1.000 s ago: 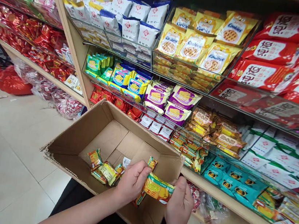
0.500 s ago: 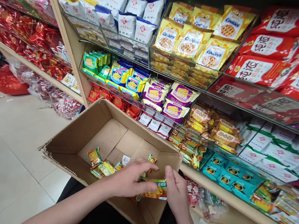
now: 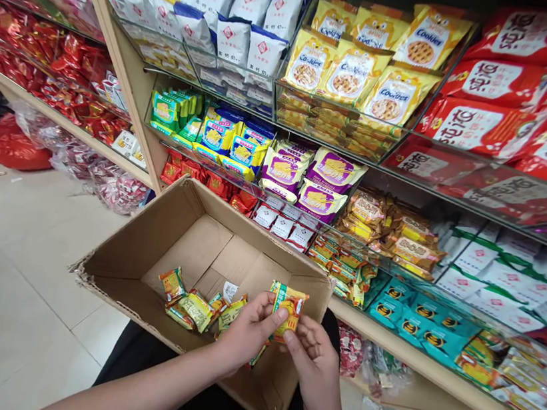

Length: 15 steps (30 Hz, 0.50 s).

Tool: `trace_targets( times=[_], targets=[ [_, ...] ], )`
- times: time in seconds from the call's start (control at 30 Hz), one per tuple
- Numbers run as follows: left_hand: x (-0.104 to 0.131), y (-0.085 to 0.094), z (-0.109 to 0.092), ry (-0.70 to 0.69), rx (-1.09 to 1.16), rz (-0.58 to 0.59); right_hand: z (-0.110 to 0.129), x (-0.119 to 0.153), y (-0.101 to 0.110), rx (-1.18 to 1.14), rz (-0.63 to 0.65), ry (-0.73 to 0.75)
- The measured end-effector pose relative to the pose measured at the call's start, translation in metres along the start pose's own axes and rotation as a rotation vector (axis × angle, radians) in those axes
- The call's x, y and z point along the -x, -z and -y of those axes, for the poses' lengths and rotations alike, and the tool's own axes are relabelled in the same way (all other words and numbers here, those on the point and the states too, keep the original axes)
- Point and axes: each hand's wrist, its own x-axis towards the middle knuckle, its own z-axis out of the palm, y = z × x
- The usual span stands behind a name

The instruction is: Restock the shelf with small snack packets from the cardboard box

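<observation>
An orange, yellow and green snack packet (image 3: 289, 304) is held upright over the right part of an open cardboard box (image 3: 148, 235). My left hand (image 3: 251, 330) pinches its left side, thumb on the front. My right hand (image 3: 313, 365) has its thumb against the packet's lower right, with its fingers curled behind. Inside the box lie several small packets, among them a yellow-green one (image 3: 196, 309) and an orange one (image 3: 173, 284). A small white label (image 3: 229, 291) shows on the box floor. The box rests across the person's lap.
Shelves with clear dividers rise behind the box, stocked with yellow cookie bags (image 3: 350, 74), red bags (image 3: 485, 129), purple packs (image 3: 321, 201) and teal packs (image 3: 444, 342). Red plastic bags (image 3: 12, 142) sit on the tiled floor (image 3: 18, 265) at left.
The packet between my hands has been raised and turned so that its front shows. My left hand has closed on its left side, and my right hand's fingers have shifted behind it.
</observation>
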Motion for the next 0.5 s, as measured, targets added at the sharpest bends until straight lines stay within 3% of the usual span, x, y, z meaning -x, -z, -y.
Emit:
trace_targets(
  times=[0.1,0.2,0.37,0.5],
  targets=[
    [-0.001,0.006,0.001,0.018,-0.042,0.007,0.005,-0.001,0.008,0.021,-0.074,0.005],
    [-0.002,0.024,0.004,0.03,-0.159,0.004,0.013,-0.004,0.026,0.047,-0.213,0.043],
    [0.002,0.056,0.006,0.098,-0.294,0.023,0.006,-0.029,0.085,0.123,-0.468,0.099],
    [0.007,0.063,0.01,0.126,-0.356,0.066,-0.006,-0.077,0.131,0.533,-0.553,0.196]
  ],
)
